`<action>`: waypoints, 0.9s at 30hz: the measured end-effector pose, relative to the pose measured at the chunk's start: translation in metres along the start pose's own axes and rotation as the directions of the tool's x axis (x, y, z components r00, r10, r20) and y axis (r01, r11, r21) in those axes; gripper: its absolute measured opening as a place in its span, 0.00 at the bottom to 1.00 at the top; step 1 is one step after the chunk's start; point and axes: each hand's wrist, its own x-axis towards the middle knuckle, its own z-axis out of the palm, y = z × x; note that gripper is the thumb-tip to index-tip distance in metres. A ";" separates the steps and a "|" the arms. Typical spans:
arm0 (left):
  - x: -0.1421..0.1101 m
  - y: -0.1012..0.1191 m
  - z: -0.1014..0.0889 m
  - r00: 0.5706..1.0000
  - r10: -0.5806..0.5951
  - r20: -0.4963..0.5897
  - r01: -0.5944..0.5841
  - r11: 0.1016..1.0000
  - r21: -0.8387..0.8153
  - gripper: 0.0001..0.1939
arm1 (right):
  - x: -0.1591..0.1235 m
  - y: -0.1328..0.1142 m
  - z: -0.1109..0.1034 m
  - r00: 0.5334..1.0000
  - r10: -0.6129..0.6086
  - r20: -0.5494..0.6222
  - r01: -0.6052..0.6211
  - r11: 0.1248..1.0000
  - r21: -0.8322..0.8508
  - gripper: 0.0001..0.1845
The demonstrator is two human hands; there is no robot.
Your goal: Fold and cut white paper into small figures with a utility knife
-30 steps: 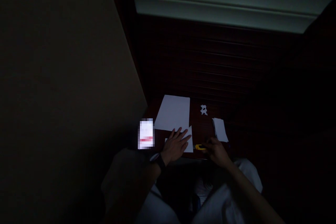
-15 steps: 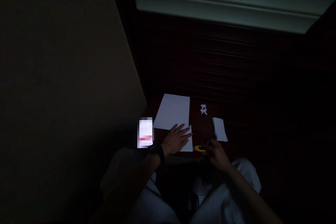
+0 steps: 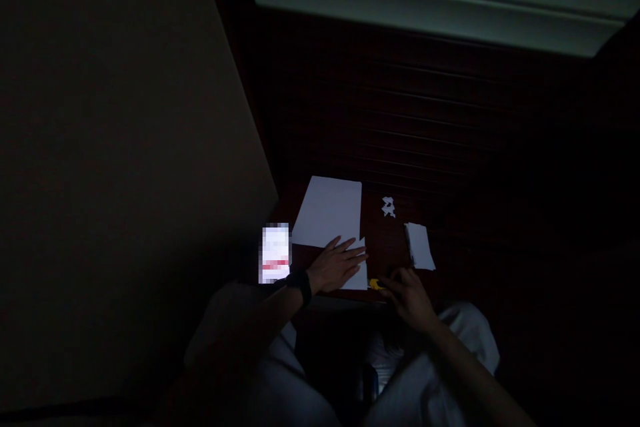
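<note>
Left hand (image 3: 336, 268) splayed on pointed white paper (image 3: 359, 277); right hand (image 3: 411, 295), four o'clock, grasps slim yellow cutter (image 3: 375, 284). Paper likely light, creasable; hold edges.

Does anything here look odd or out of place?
Yes: the bright white rectangle at left shows as coarse blocks, unlike everything around it. Jagged white paper scraps also look untidy beside the straight-edged white paper sheet.

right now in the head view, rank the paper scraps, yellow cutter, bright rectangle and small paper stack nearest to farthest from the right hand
1. Yellow cutter: held in the right hand
2. Small paper stack: just ahead
3. Paper scraps: farther ahead, slightly left
4. Bright rectangle: far left, beyond the left hand
</note>
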 end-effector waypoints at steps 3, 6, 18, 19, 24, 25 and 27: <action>0.000 0.001 0.000 1.000 -0.009 -0.008 0.009 1.000 -0.002 0.21 | -0.001 0.000 0.000 1.000 0.003 0.010 -0.003 1.000 -0.018 0.19; 0.000 0.003 -0.001 1.000 -0.017 0.006 0.017 1.000 0.004 0.21 | -0.005 0.001 0.001 1.000 0.007 0.017 -0.006 0.999 -0.032 0.20; 0.000 0.002 -0.001 1.000 0.013 -0.004 -0.013 1.000 0.026 0.22 | -0.008 0.000 0.000 1.000 0.009 0.029 -0.007 0.997 -0.074 0.21; 0.000 0.002 -0.001 1.000 0.012 -0.007 -0.012 1.000 0.025 0.22 | -0.008 0.001 0.001 0.999 0.009 0.032 -0.006 0.997 -0.080 0.21; -0.001 0.003 -0.001 1.000 0.008 -0.019 -0.008 1.000 0.023 0.21 | -0.009 0.001 0.002 0.999 0.016 0.040 -0.012 0.995 -0.103 0.22; -0.001 0.002 0.000 1.000 0.013 -0.020 -0.013 0.999 0.030 0.21 | -0.010 0.000 0.003 0.999 0.017 0.039 -0.013 0.994 -0.105 0.22; -0.001 0.002 0.001 0.999 0.024 -0.023 -0.022 0.998 0.055 0.22 | -0.012 -0.001 0.004 0.999 0.021 0.029 -0.018 0.994 -0.111 0.22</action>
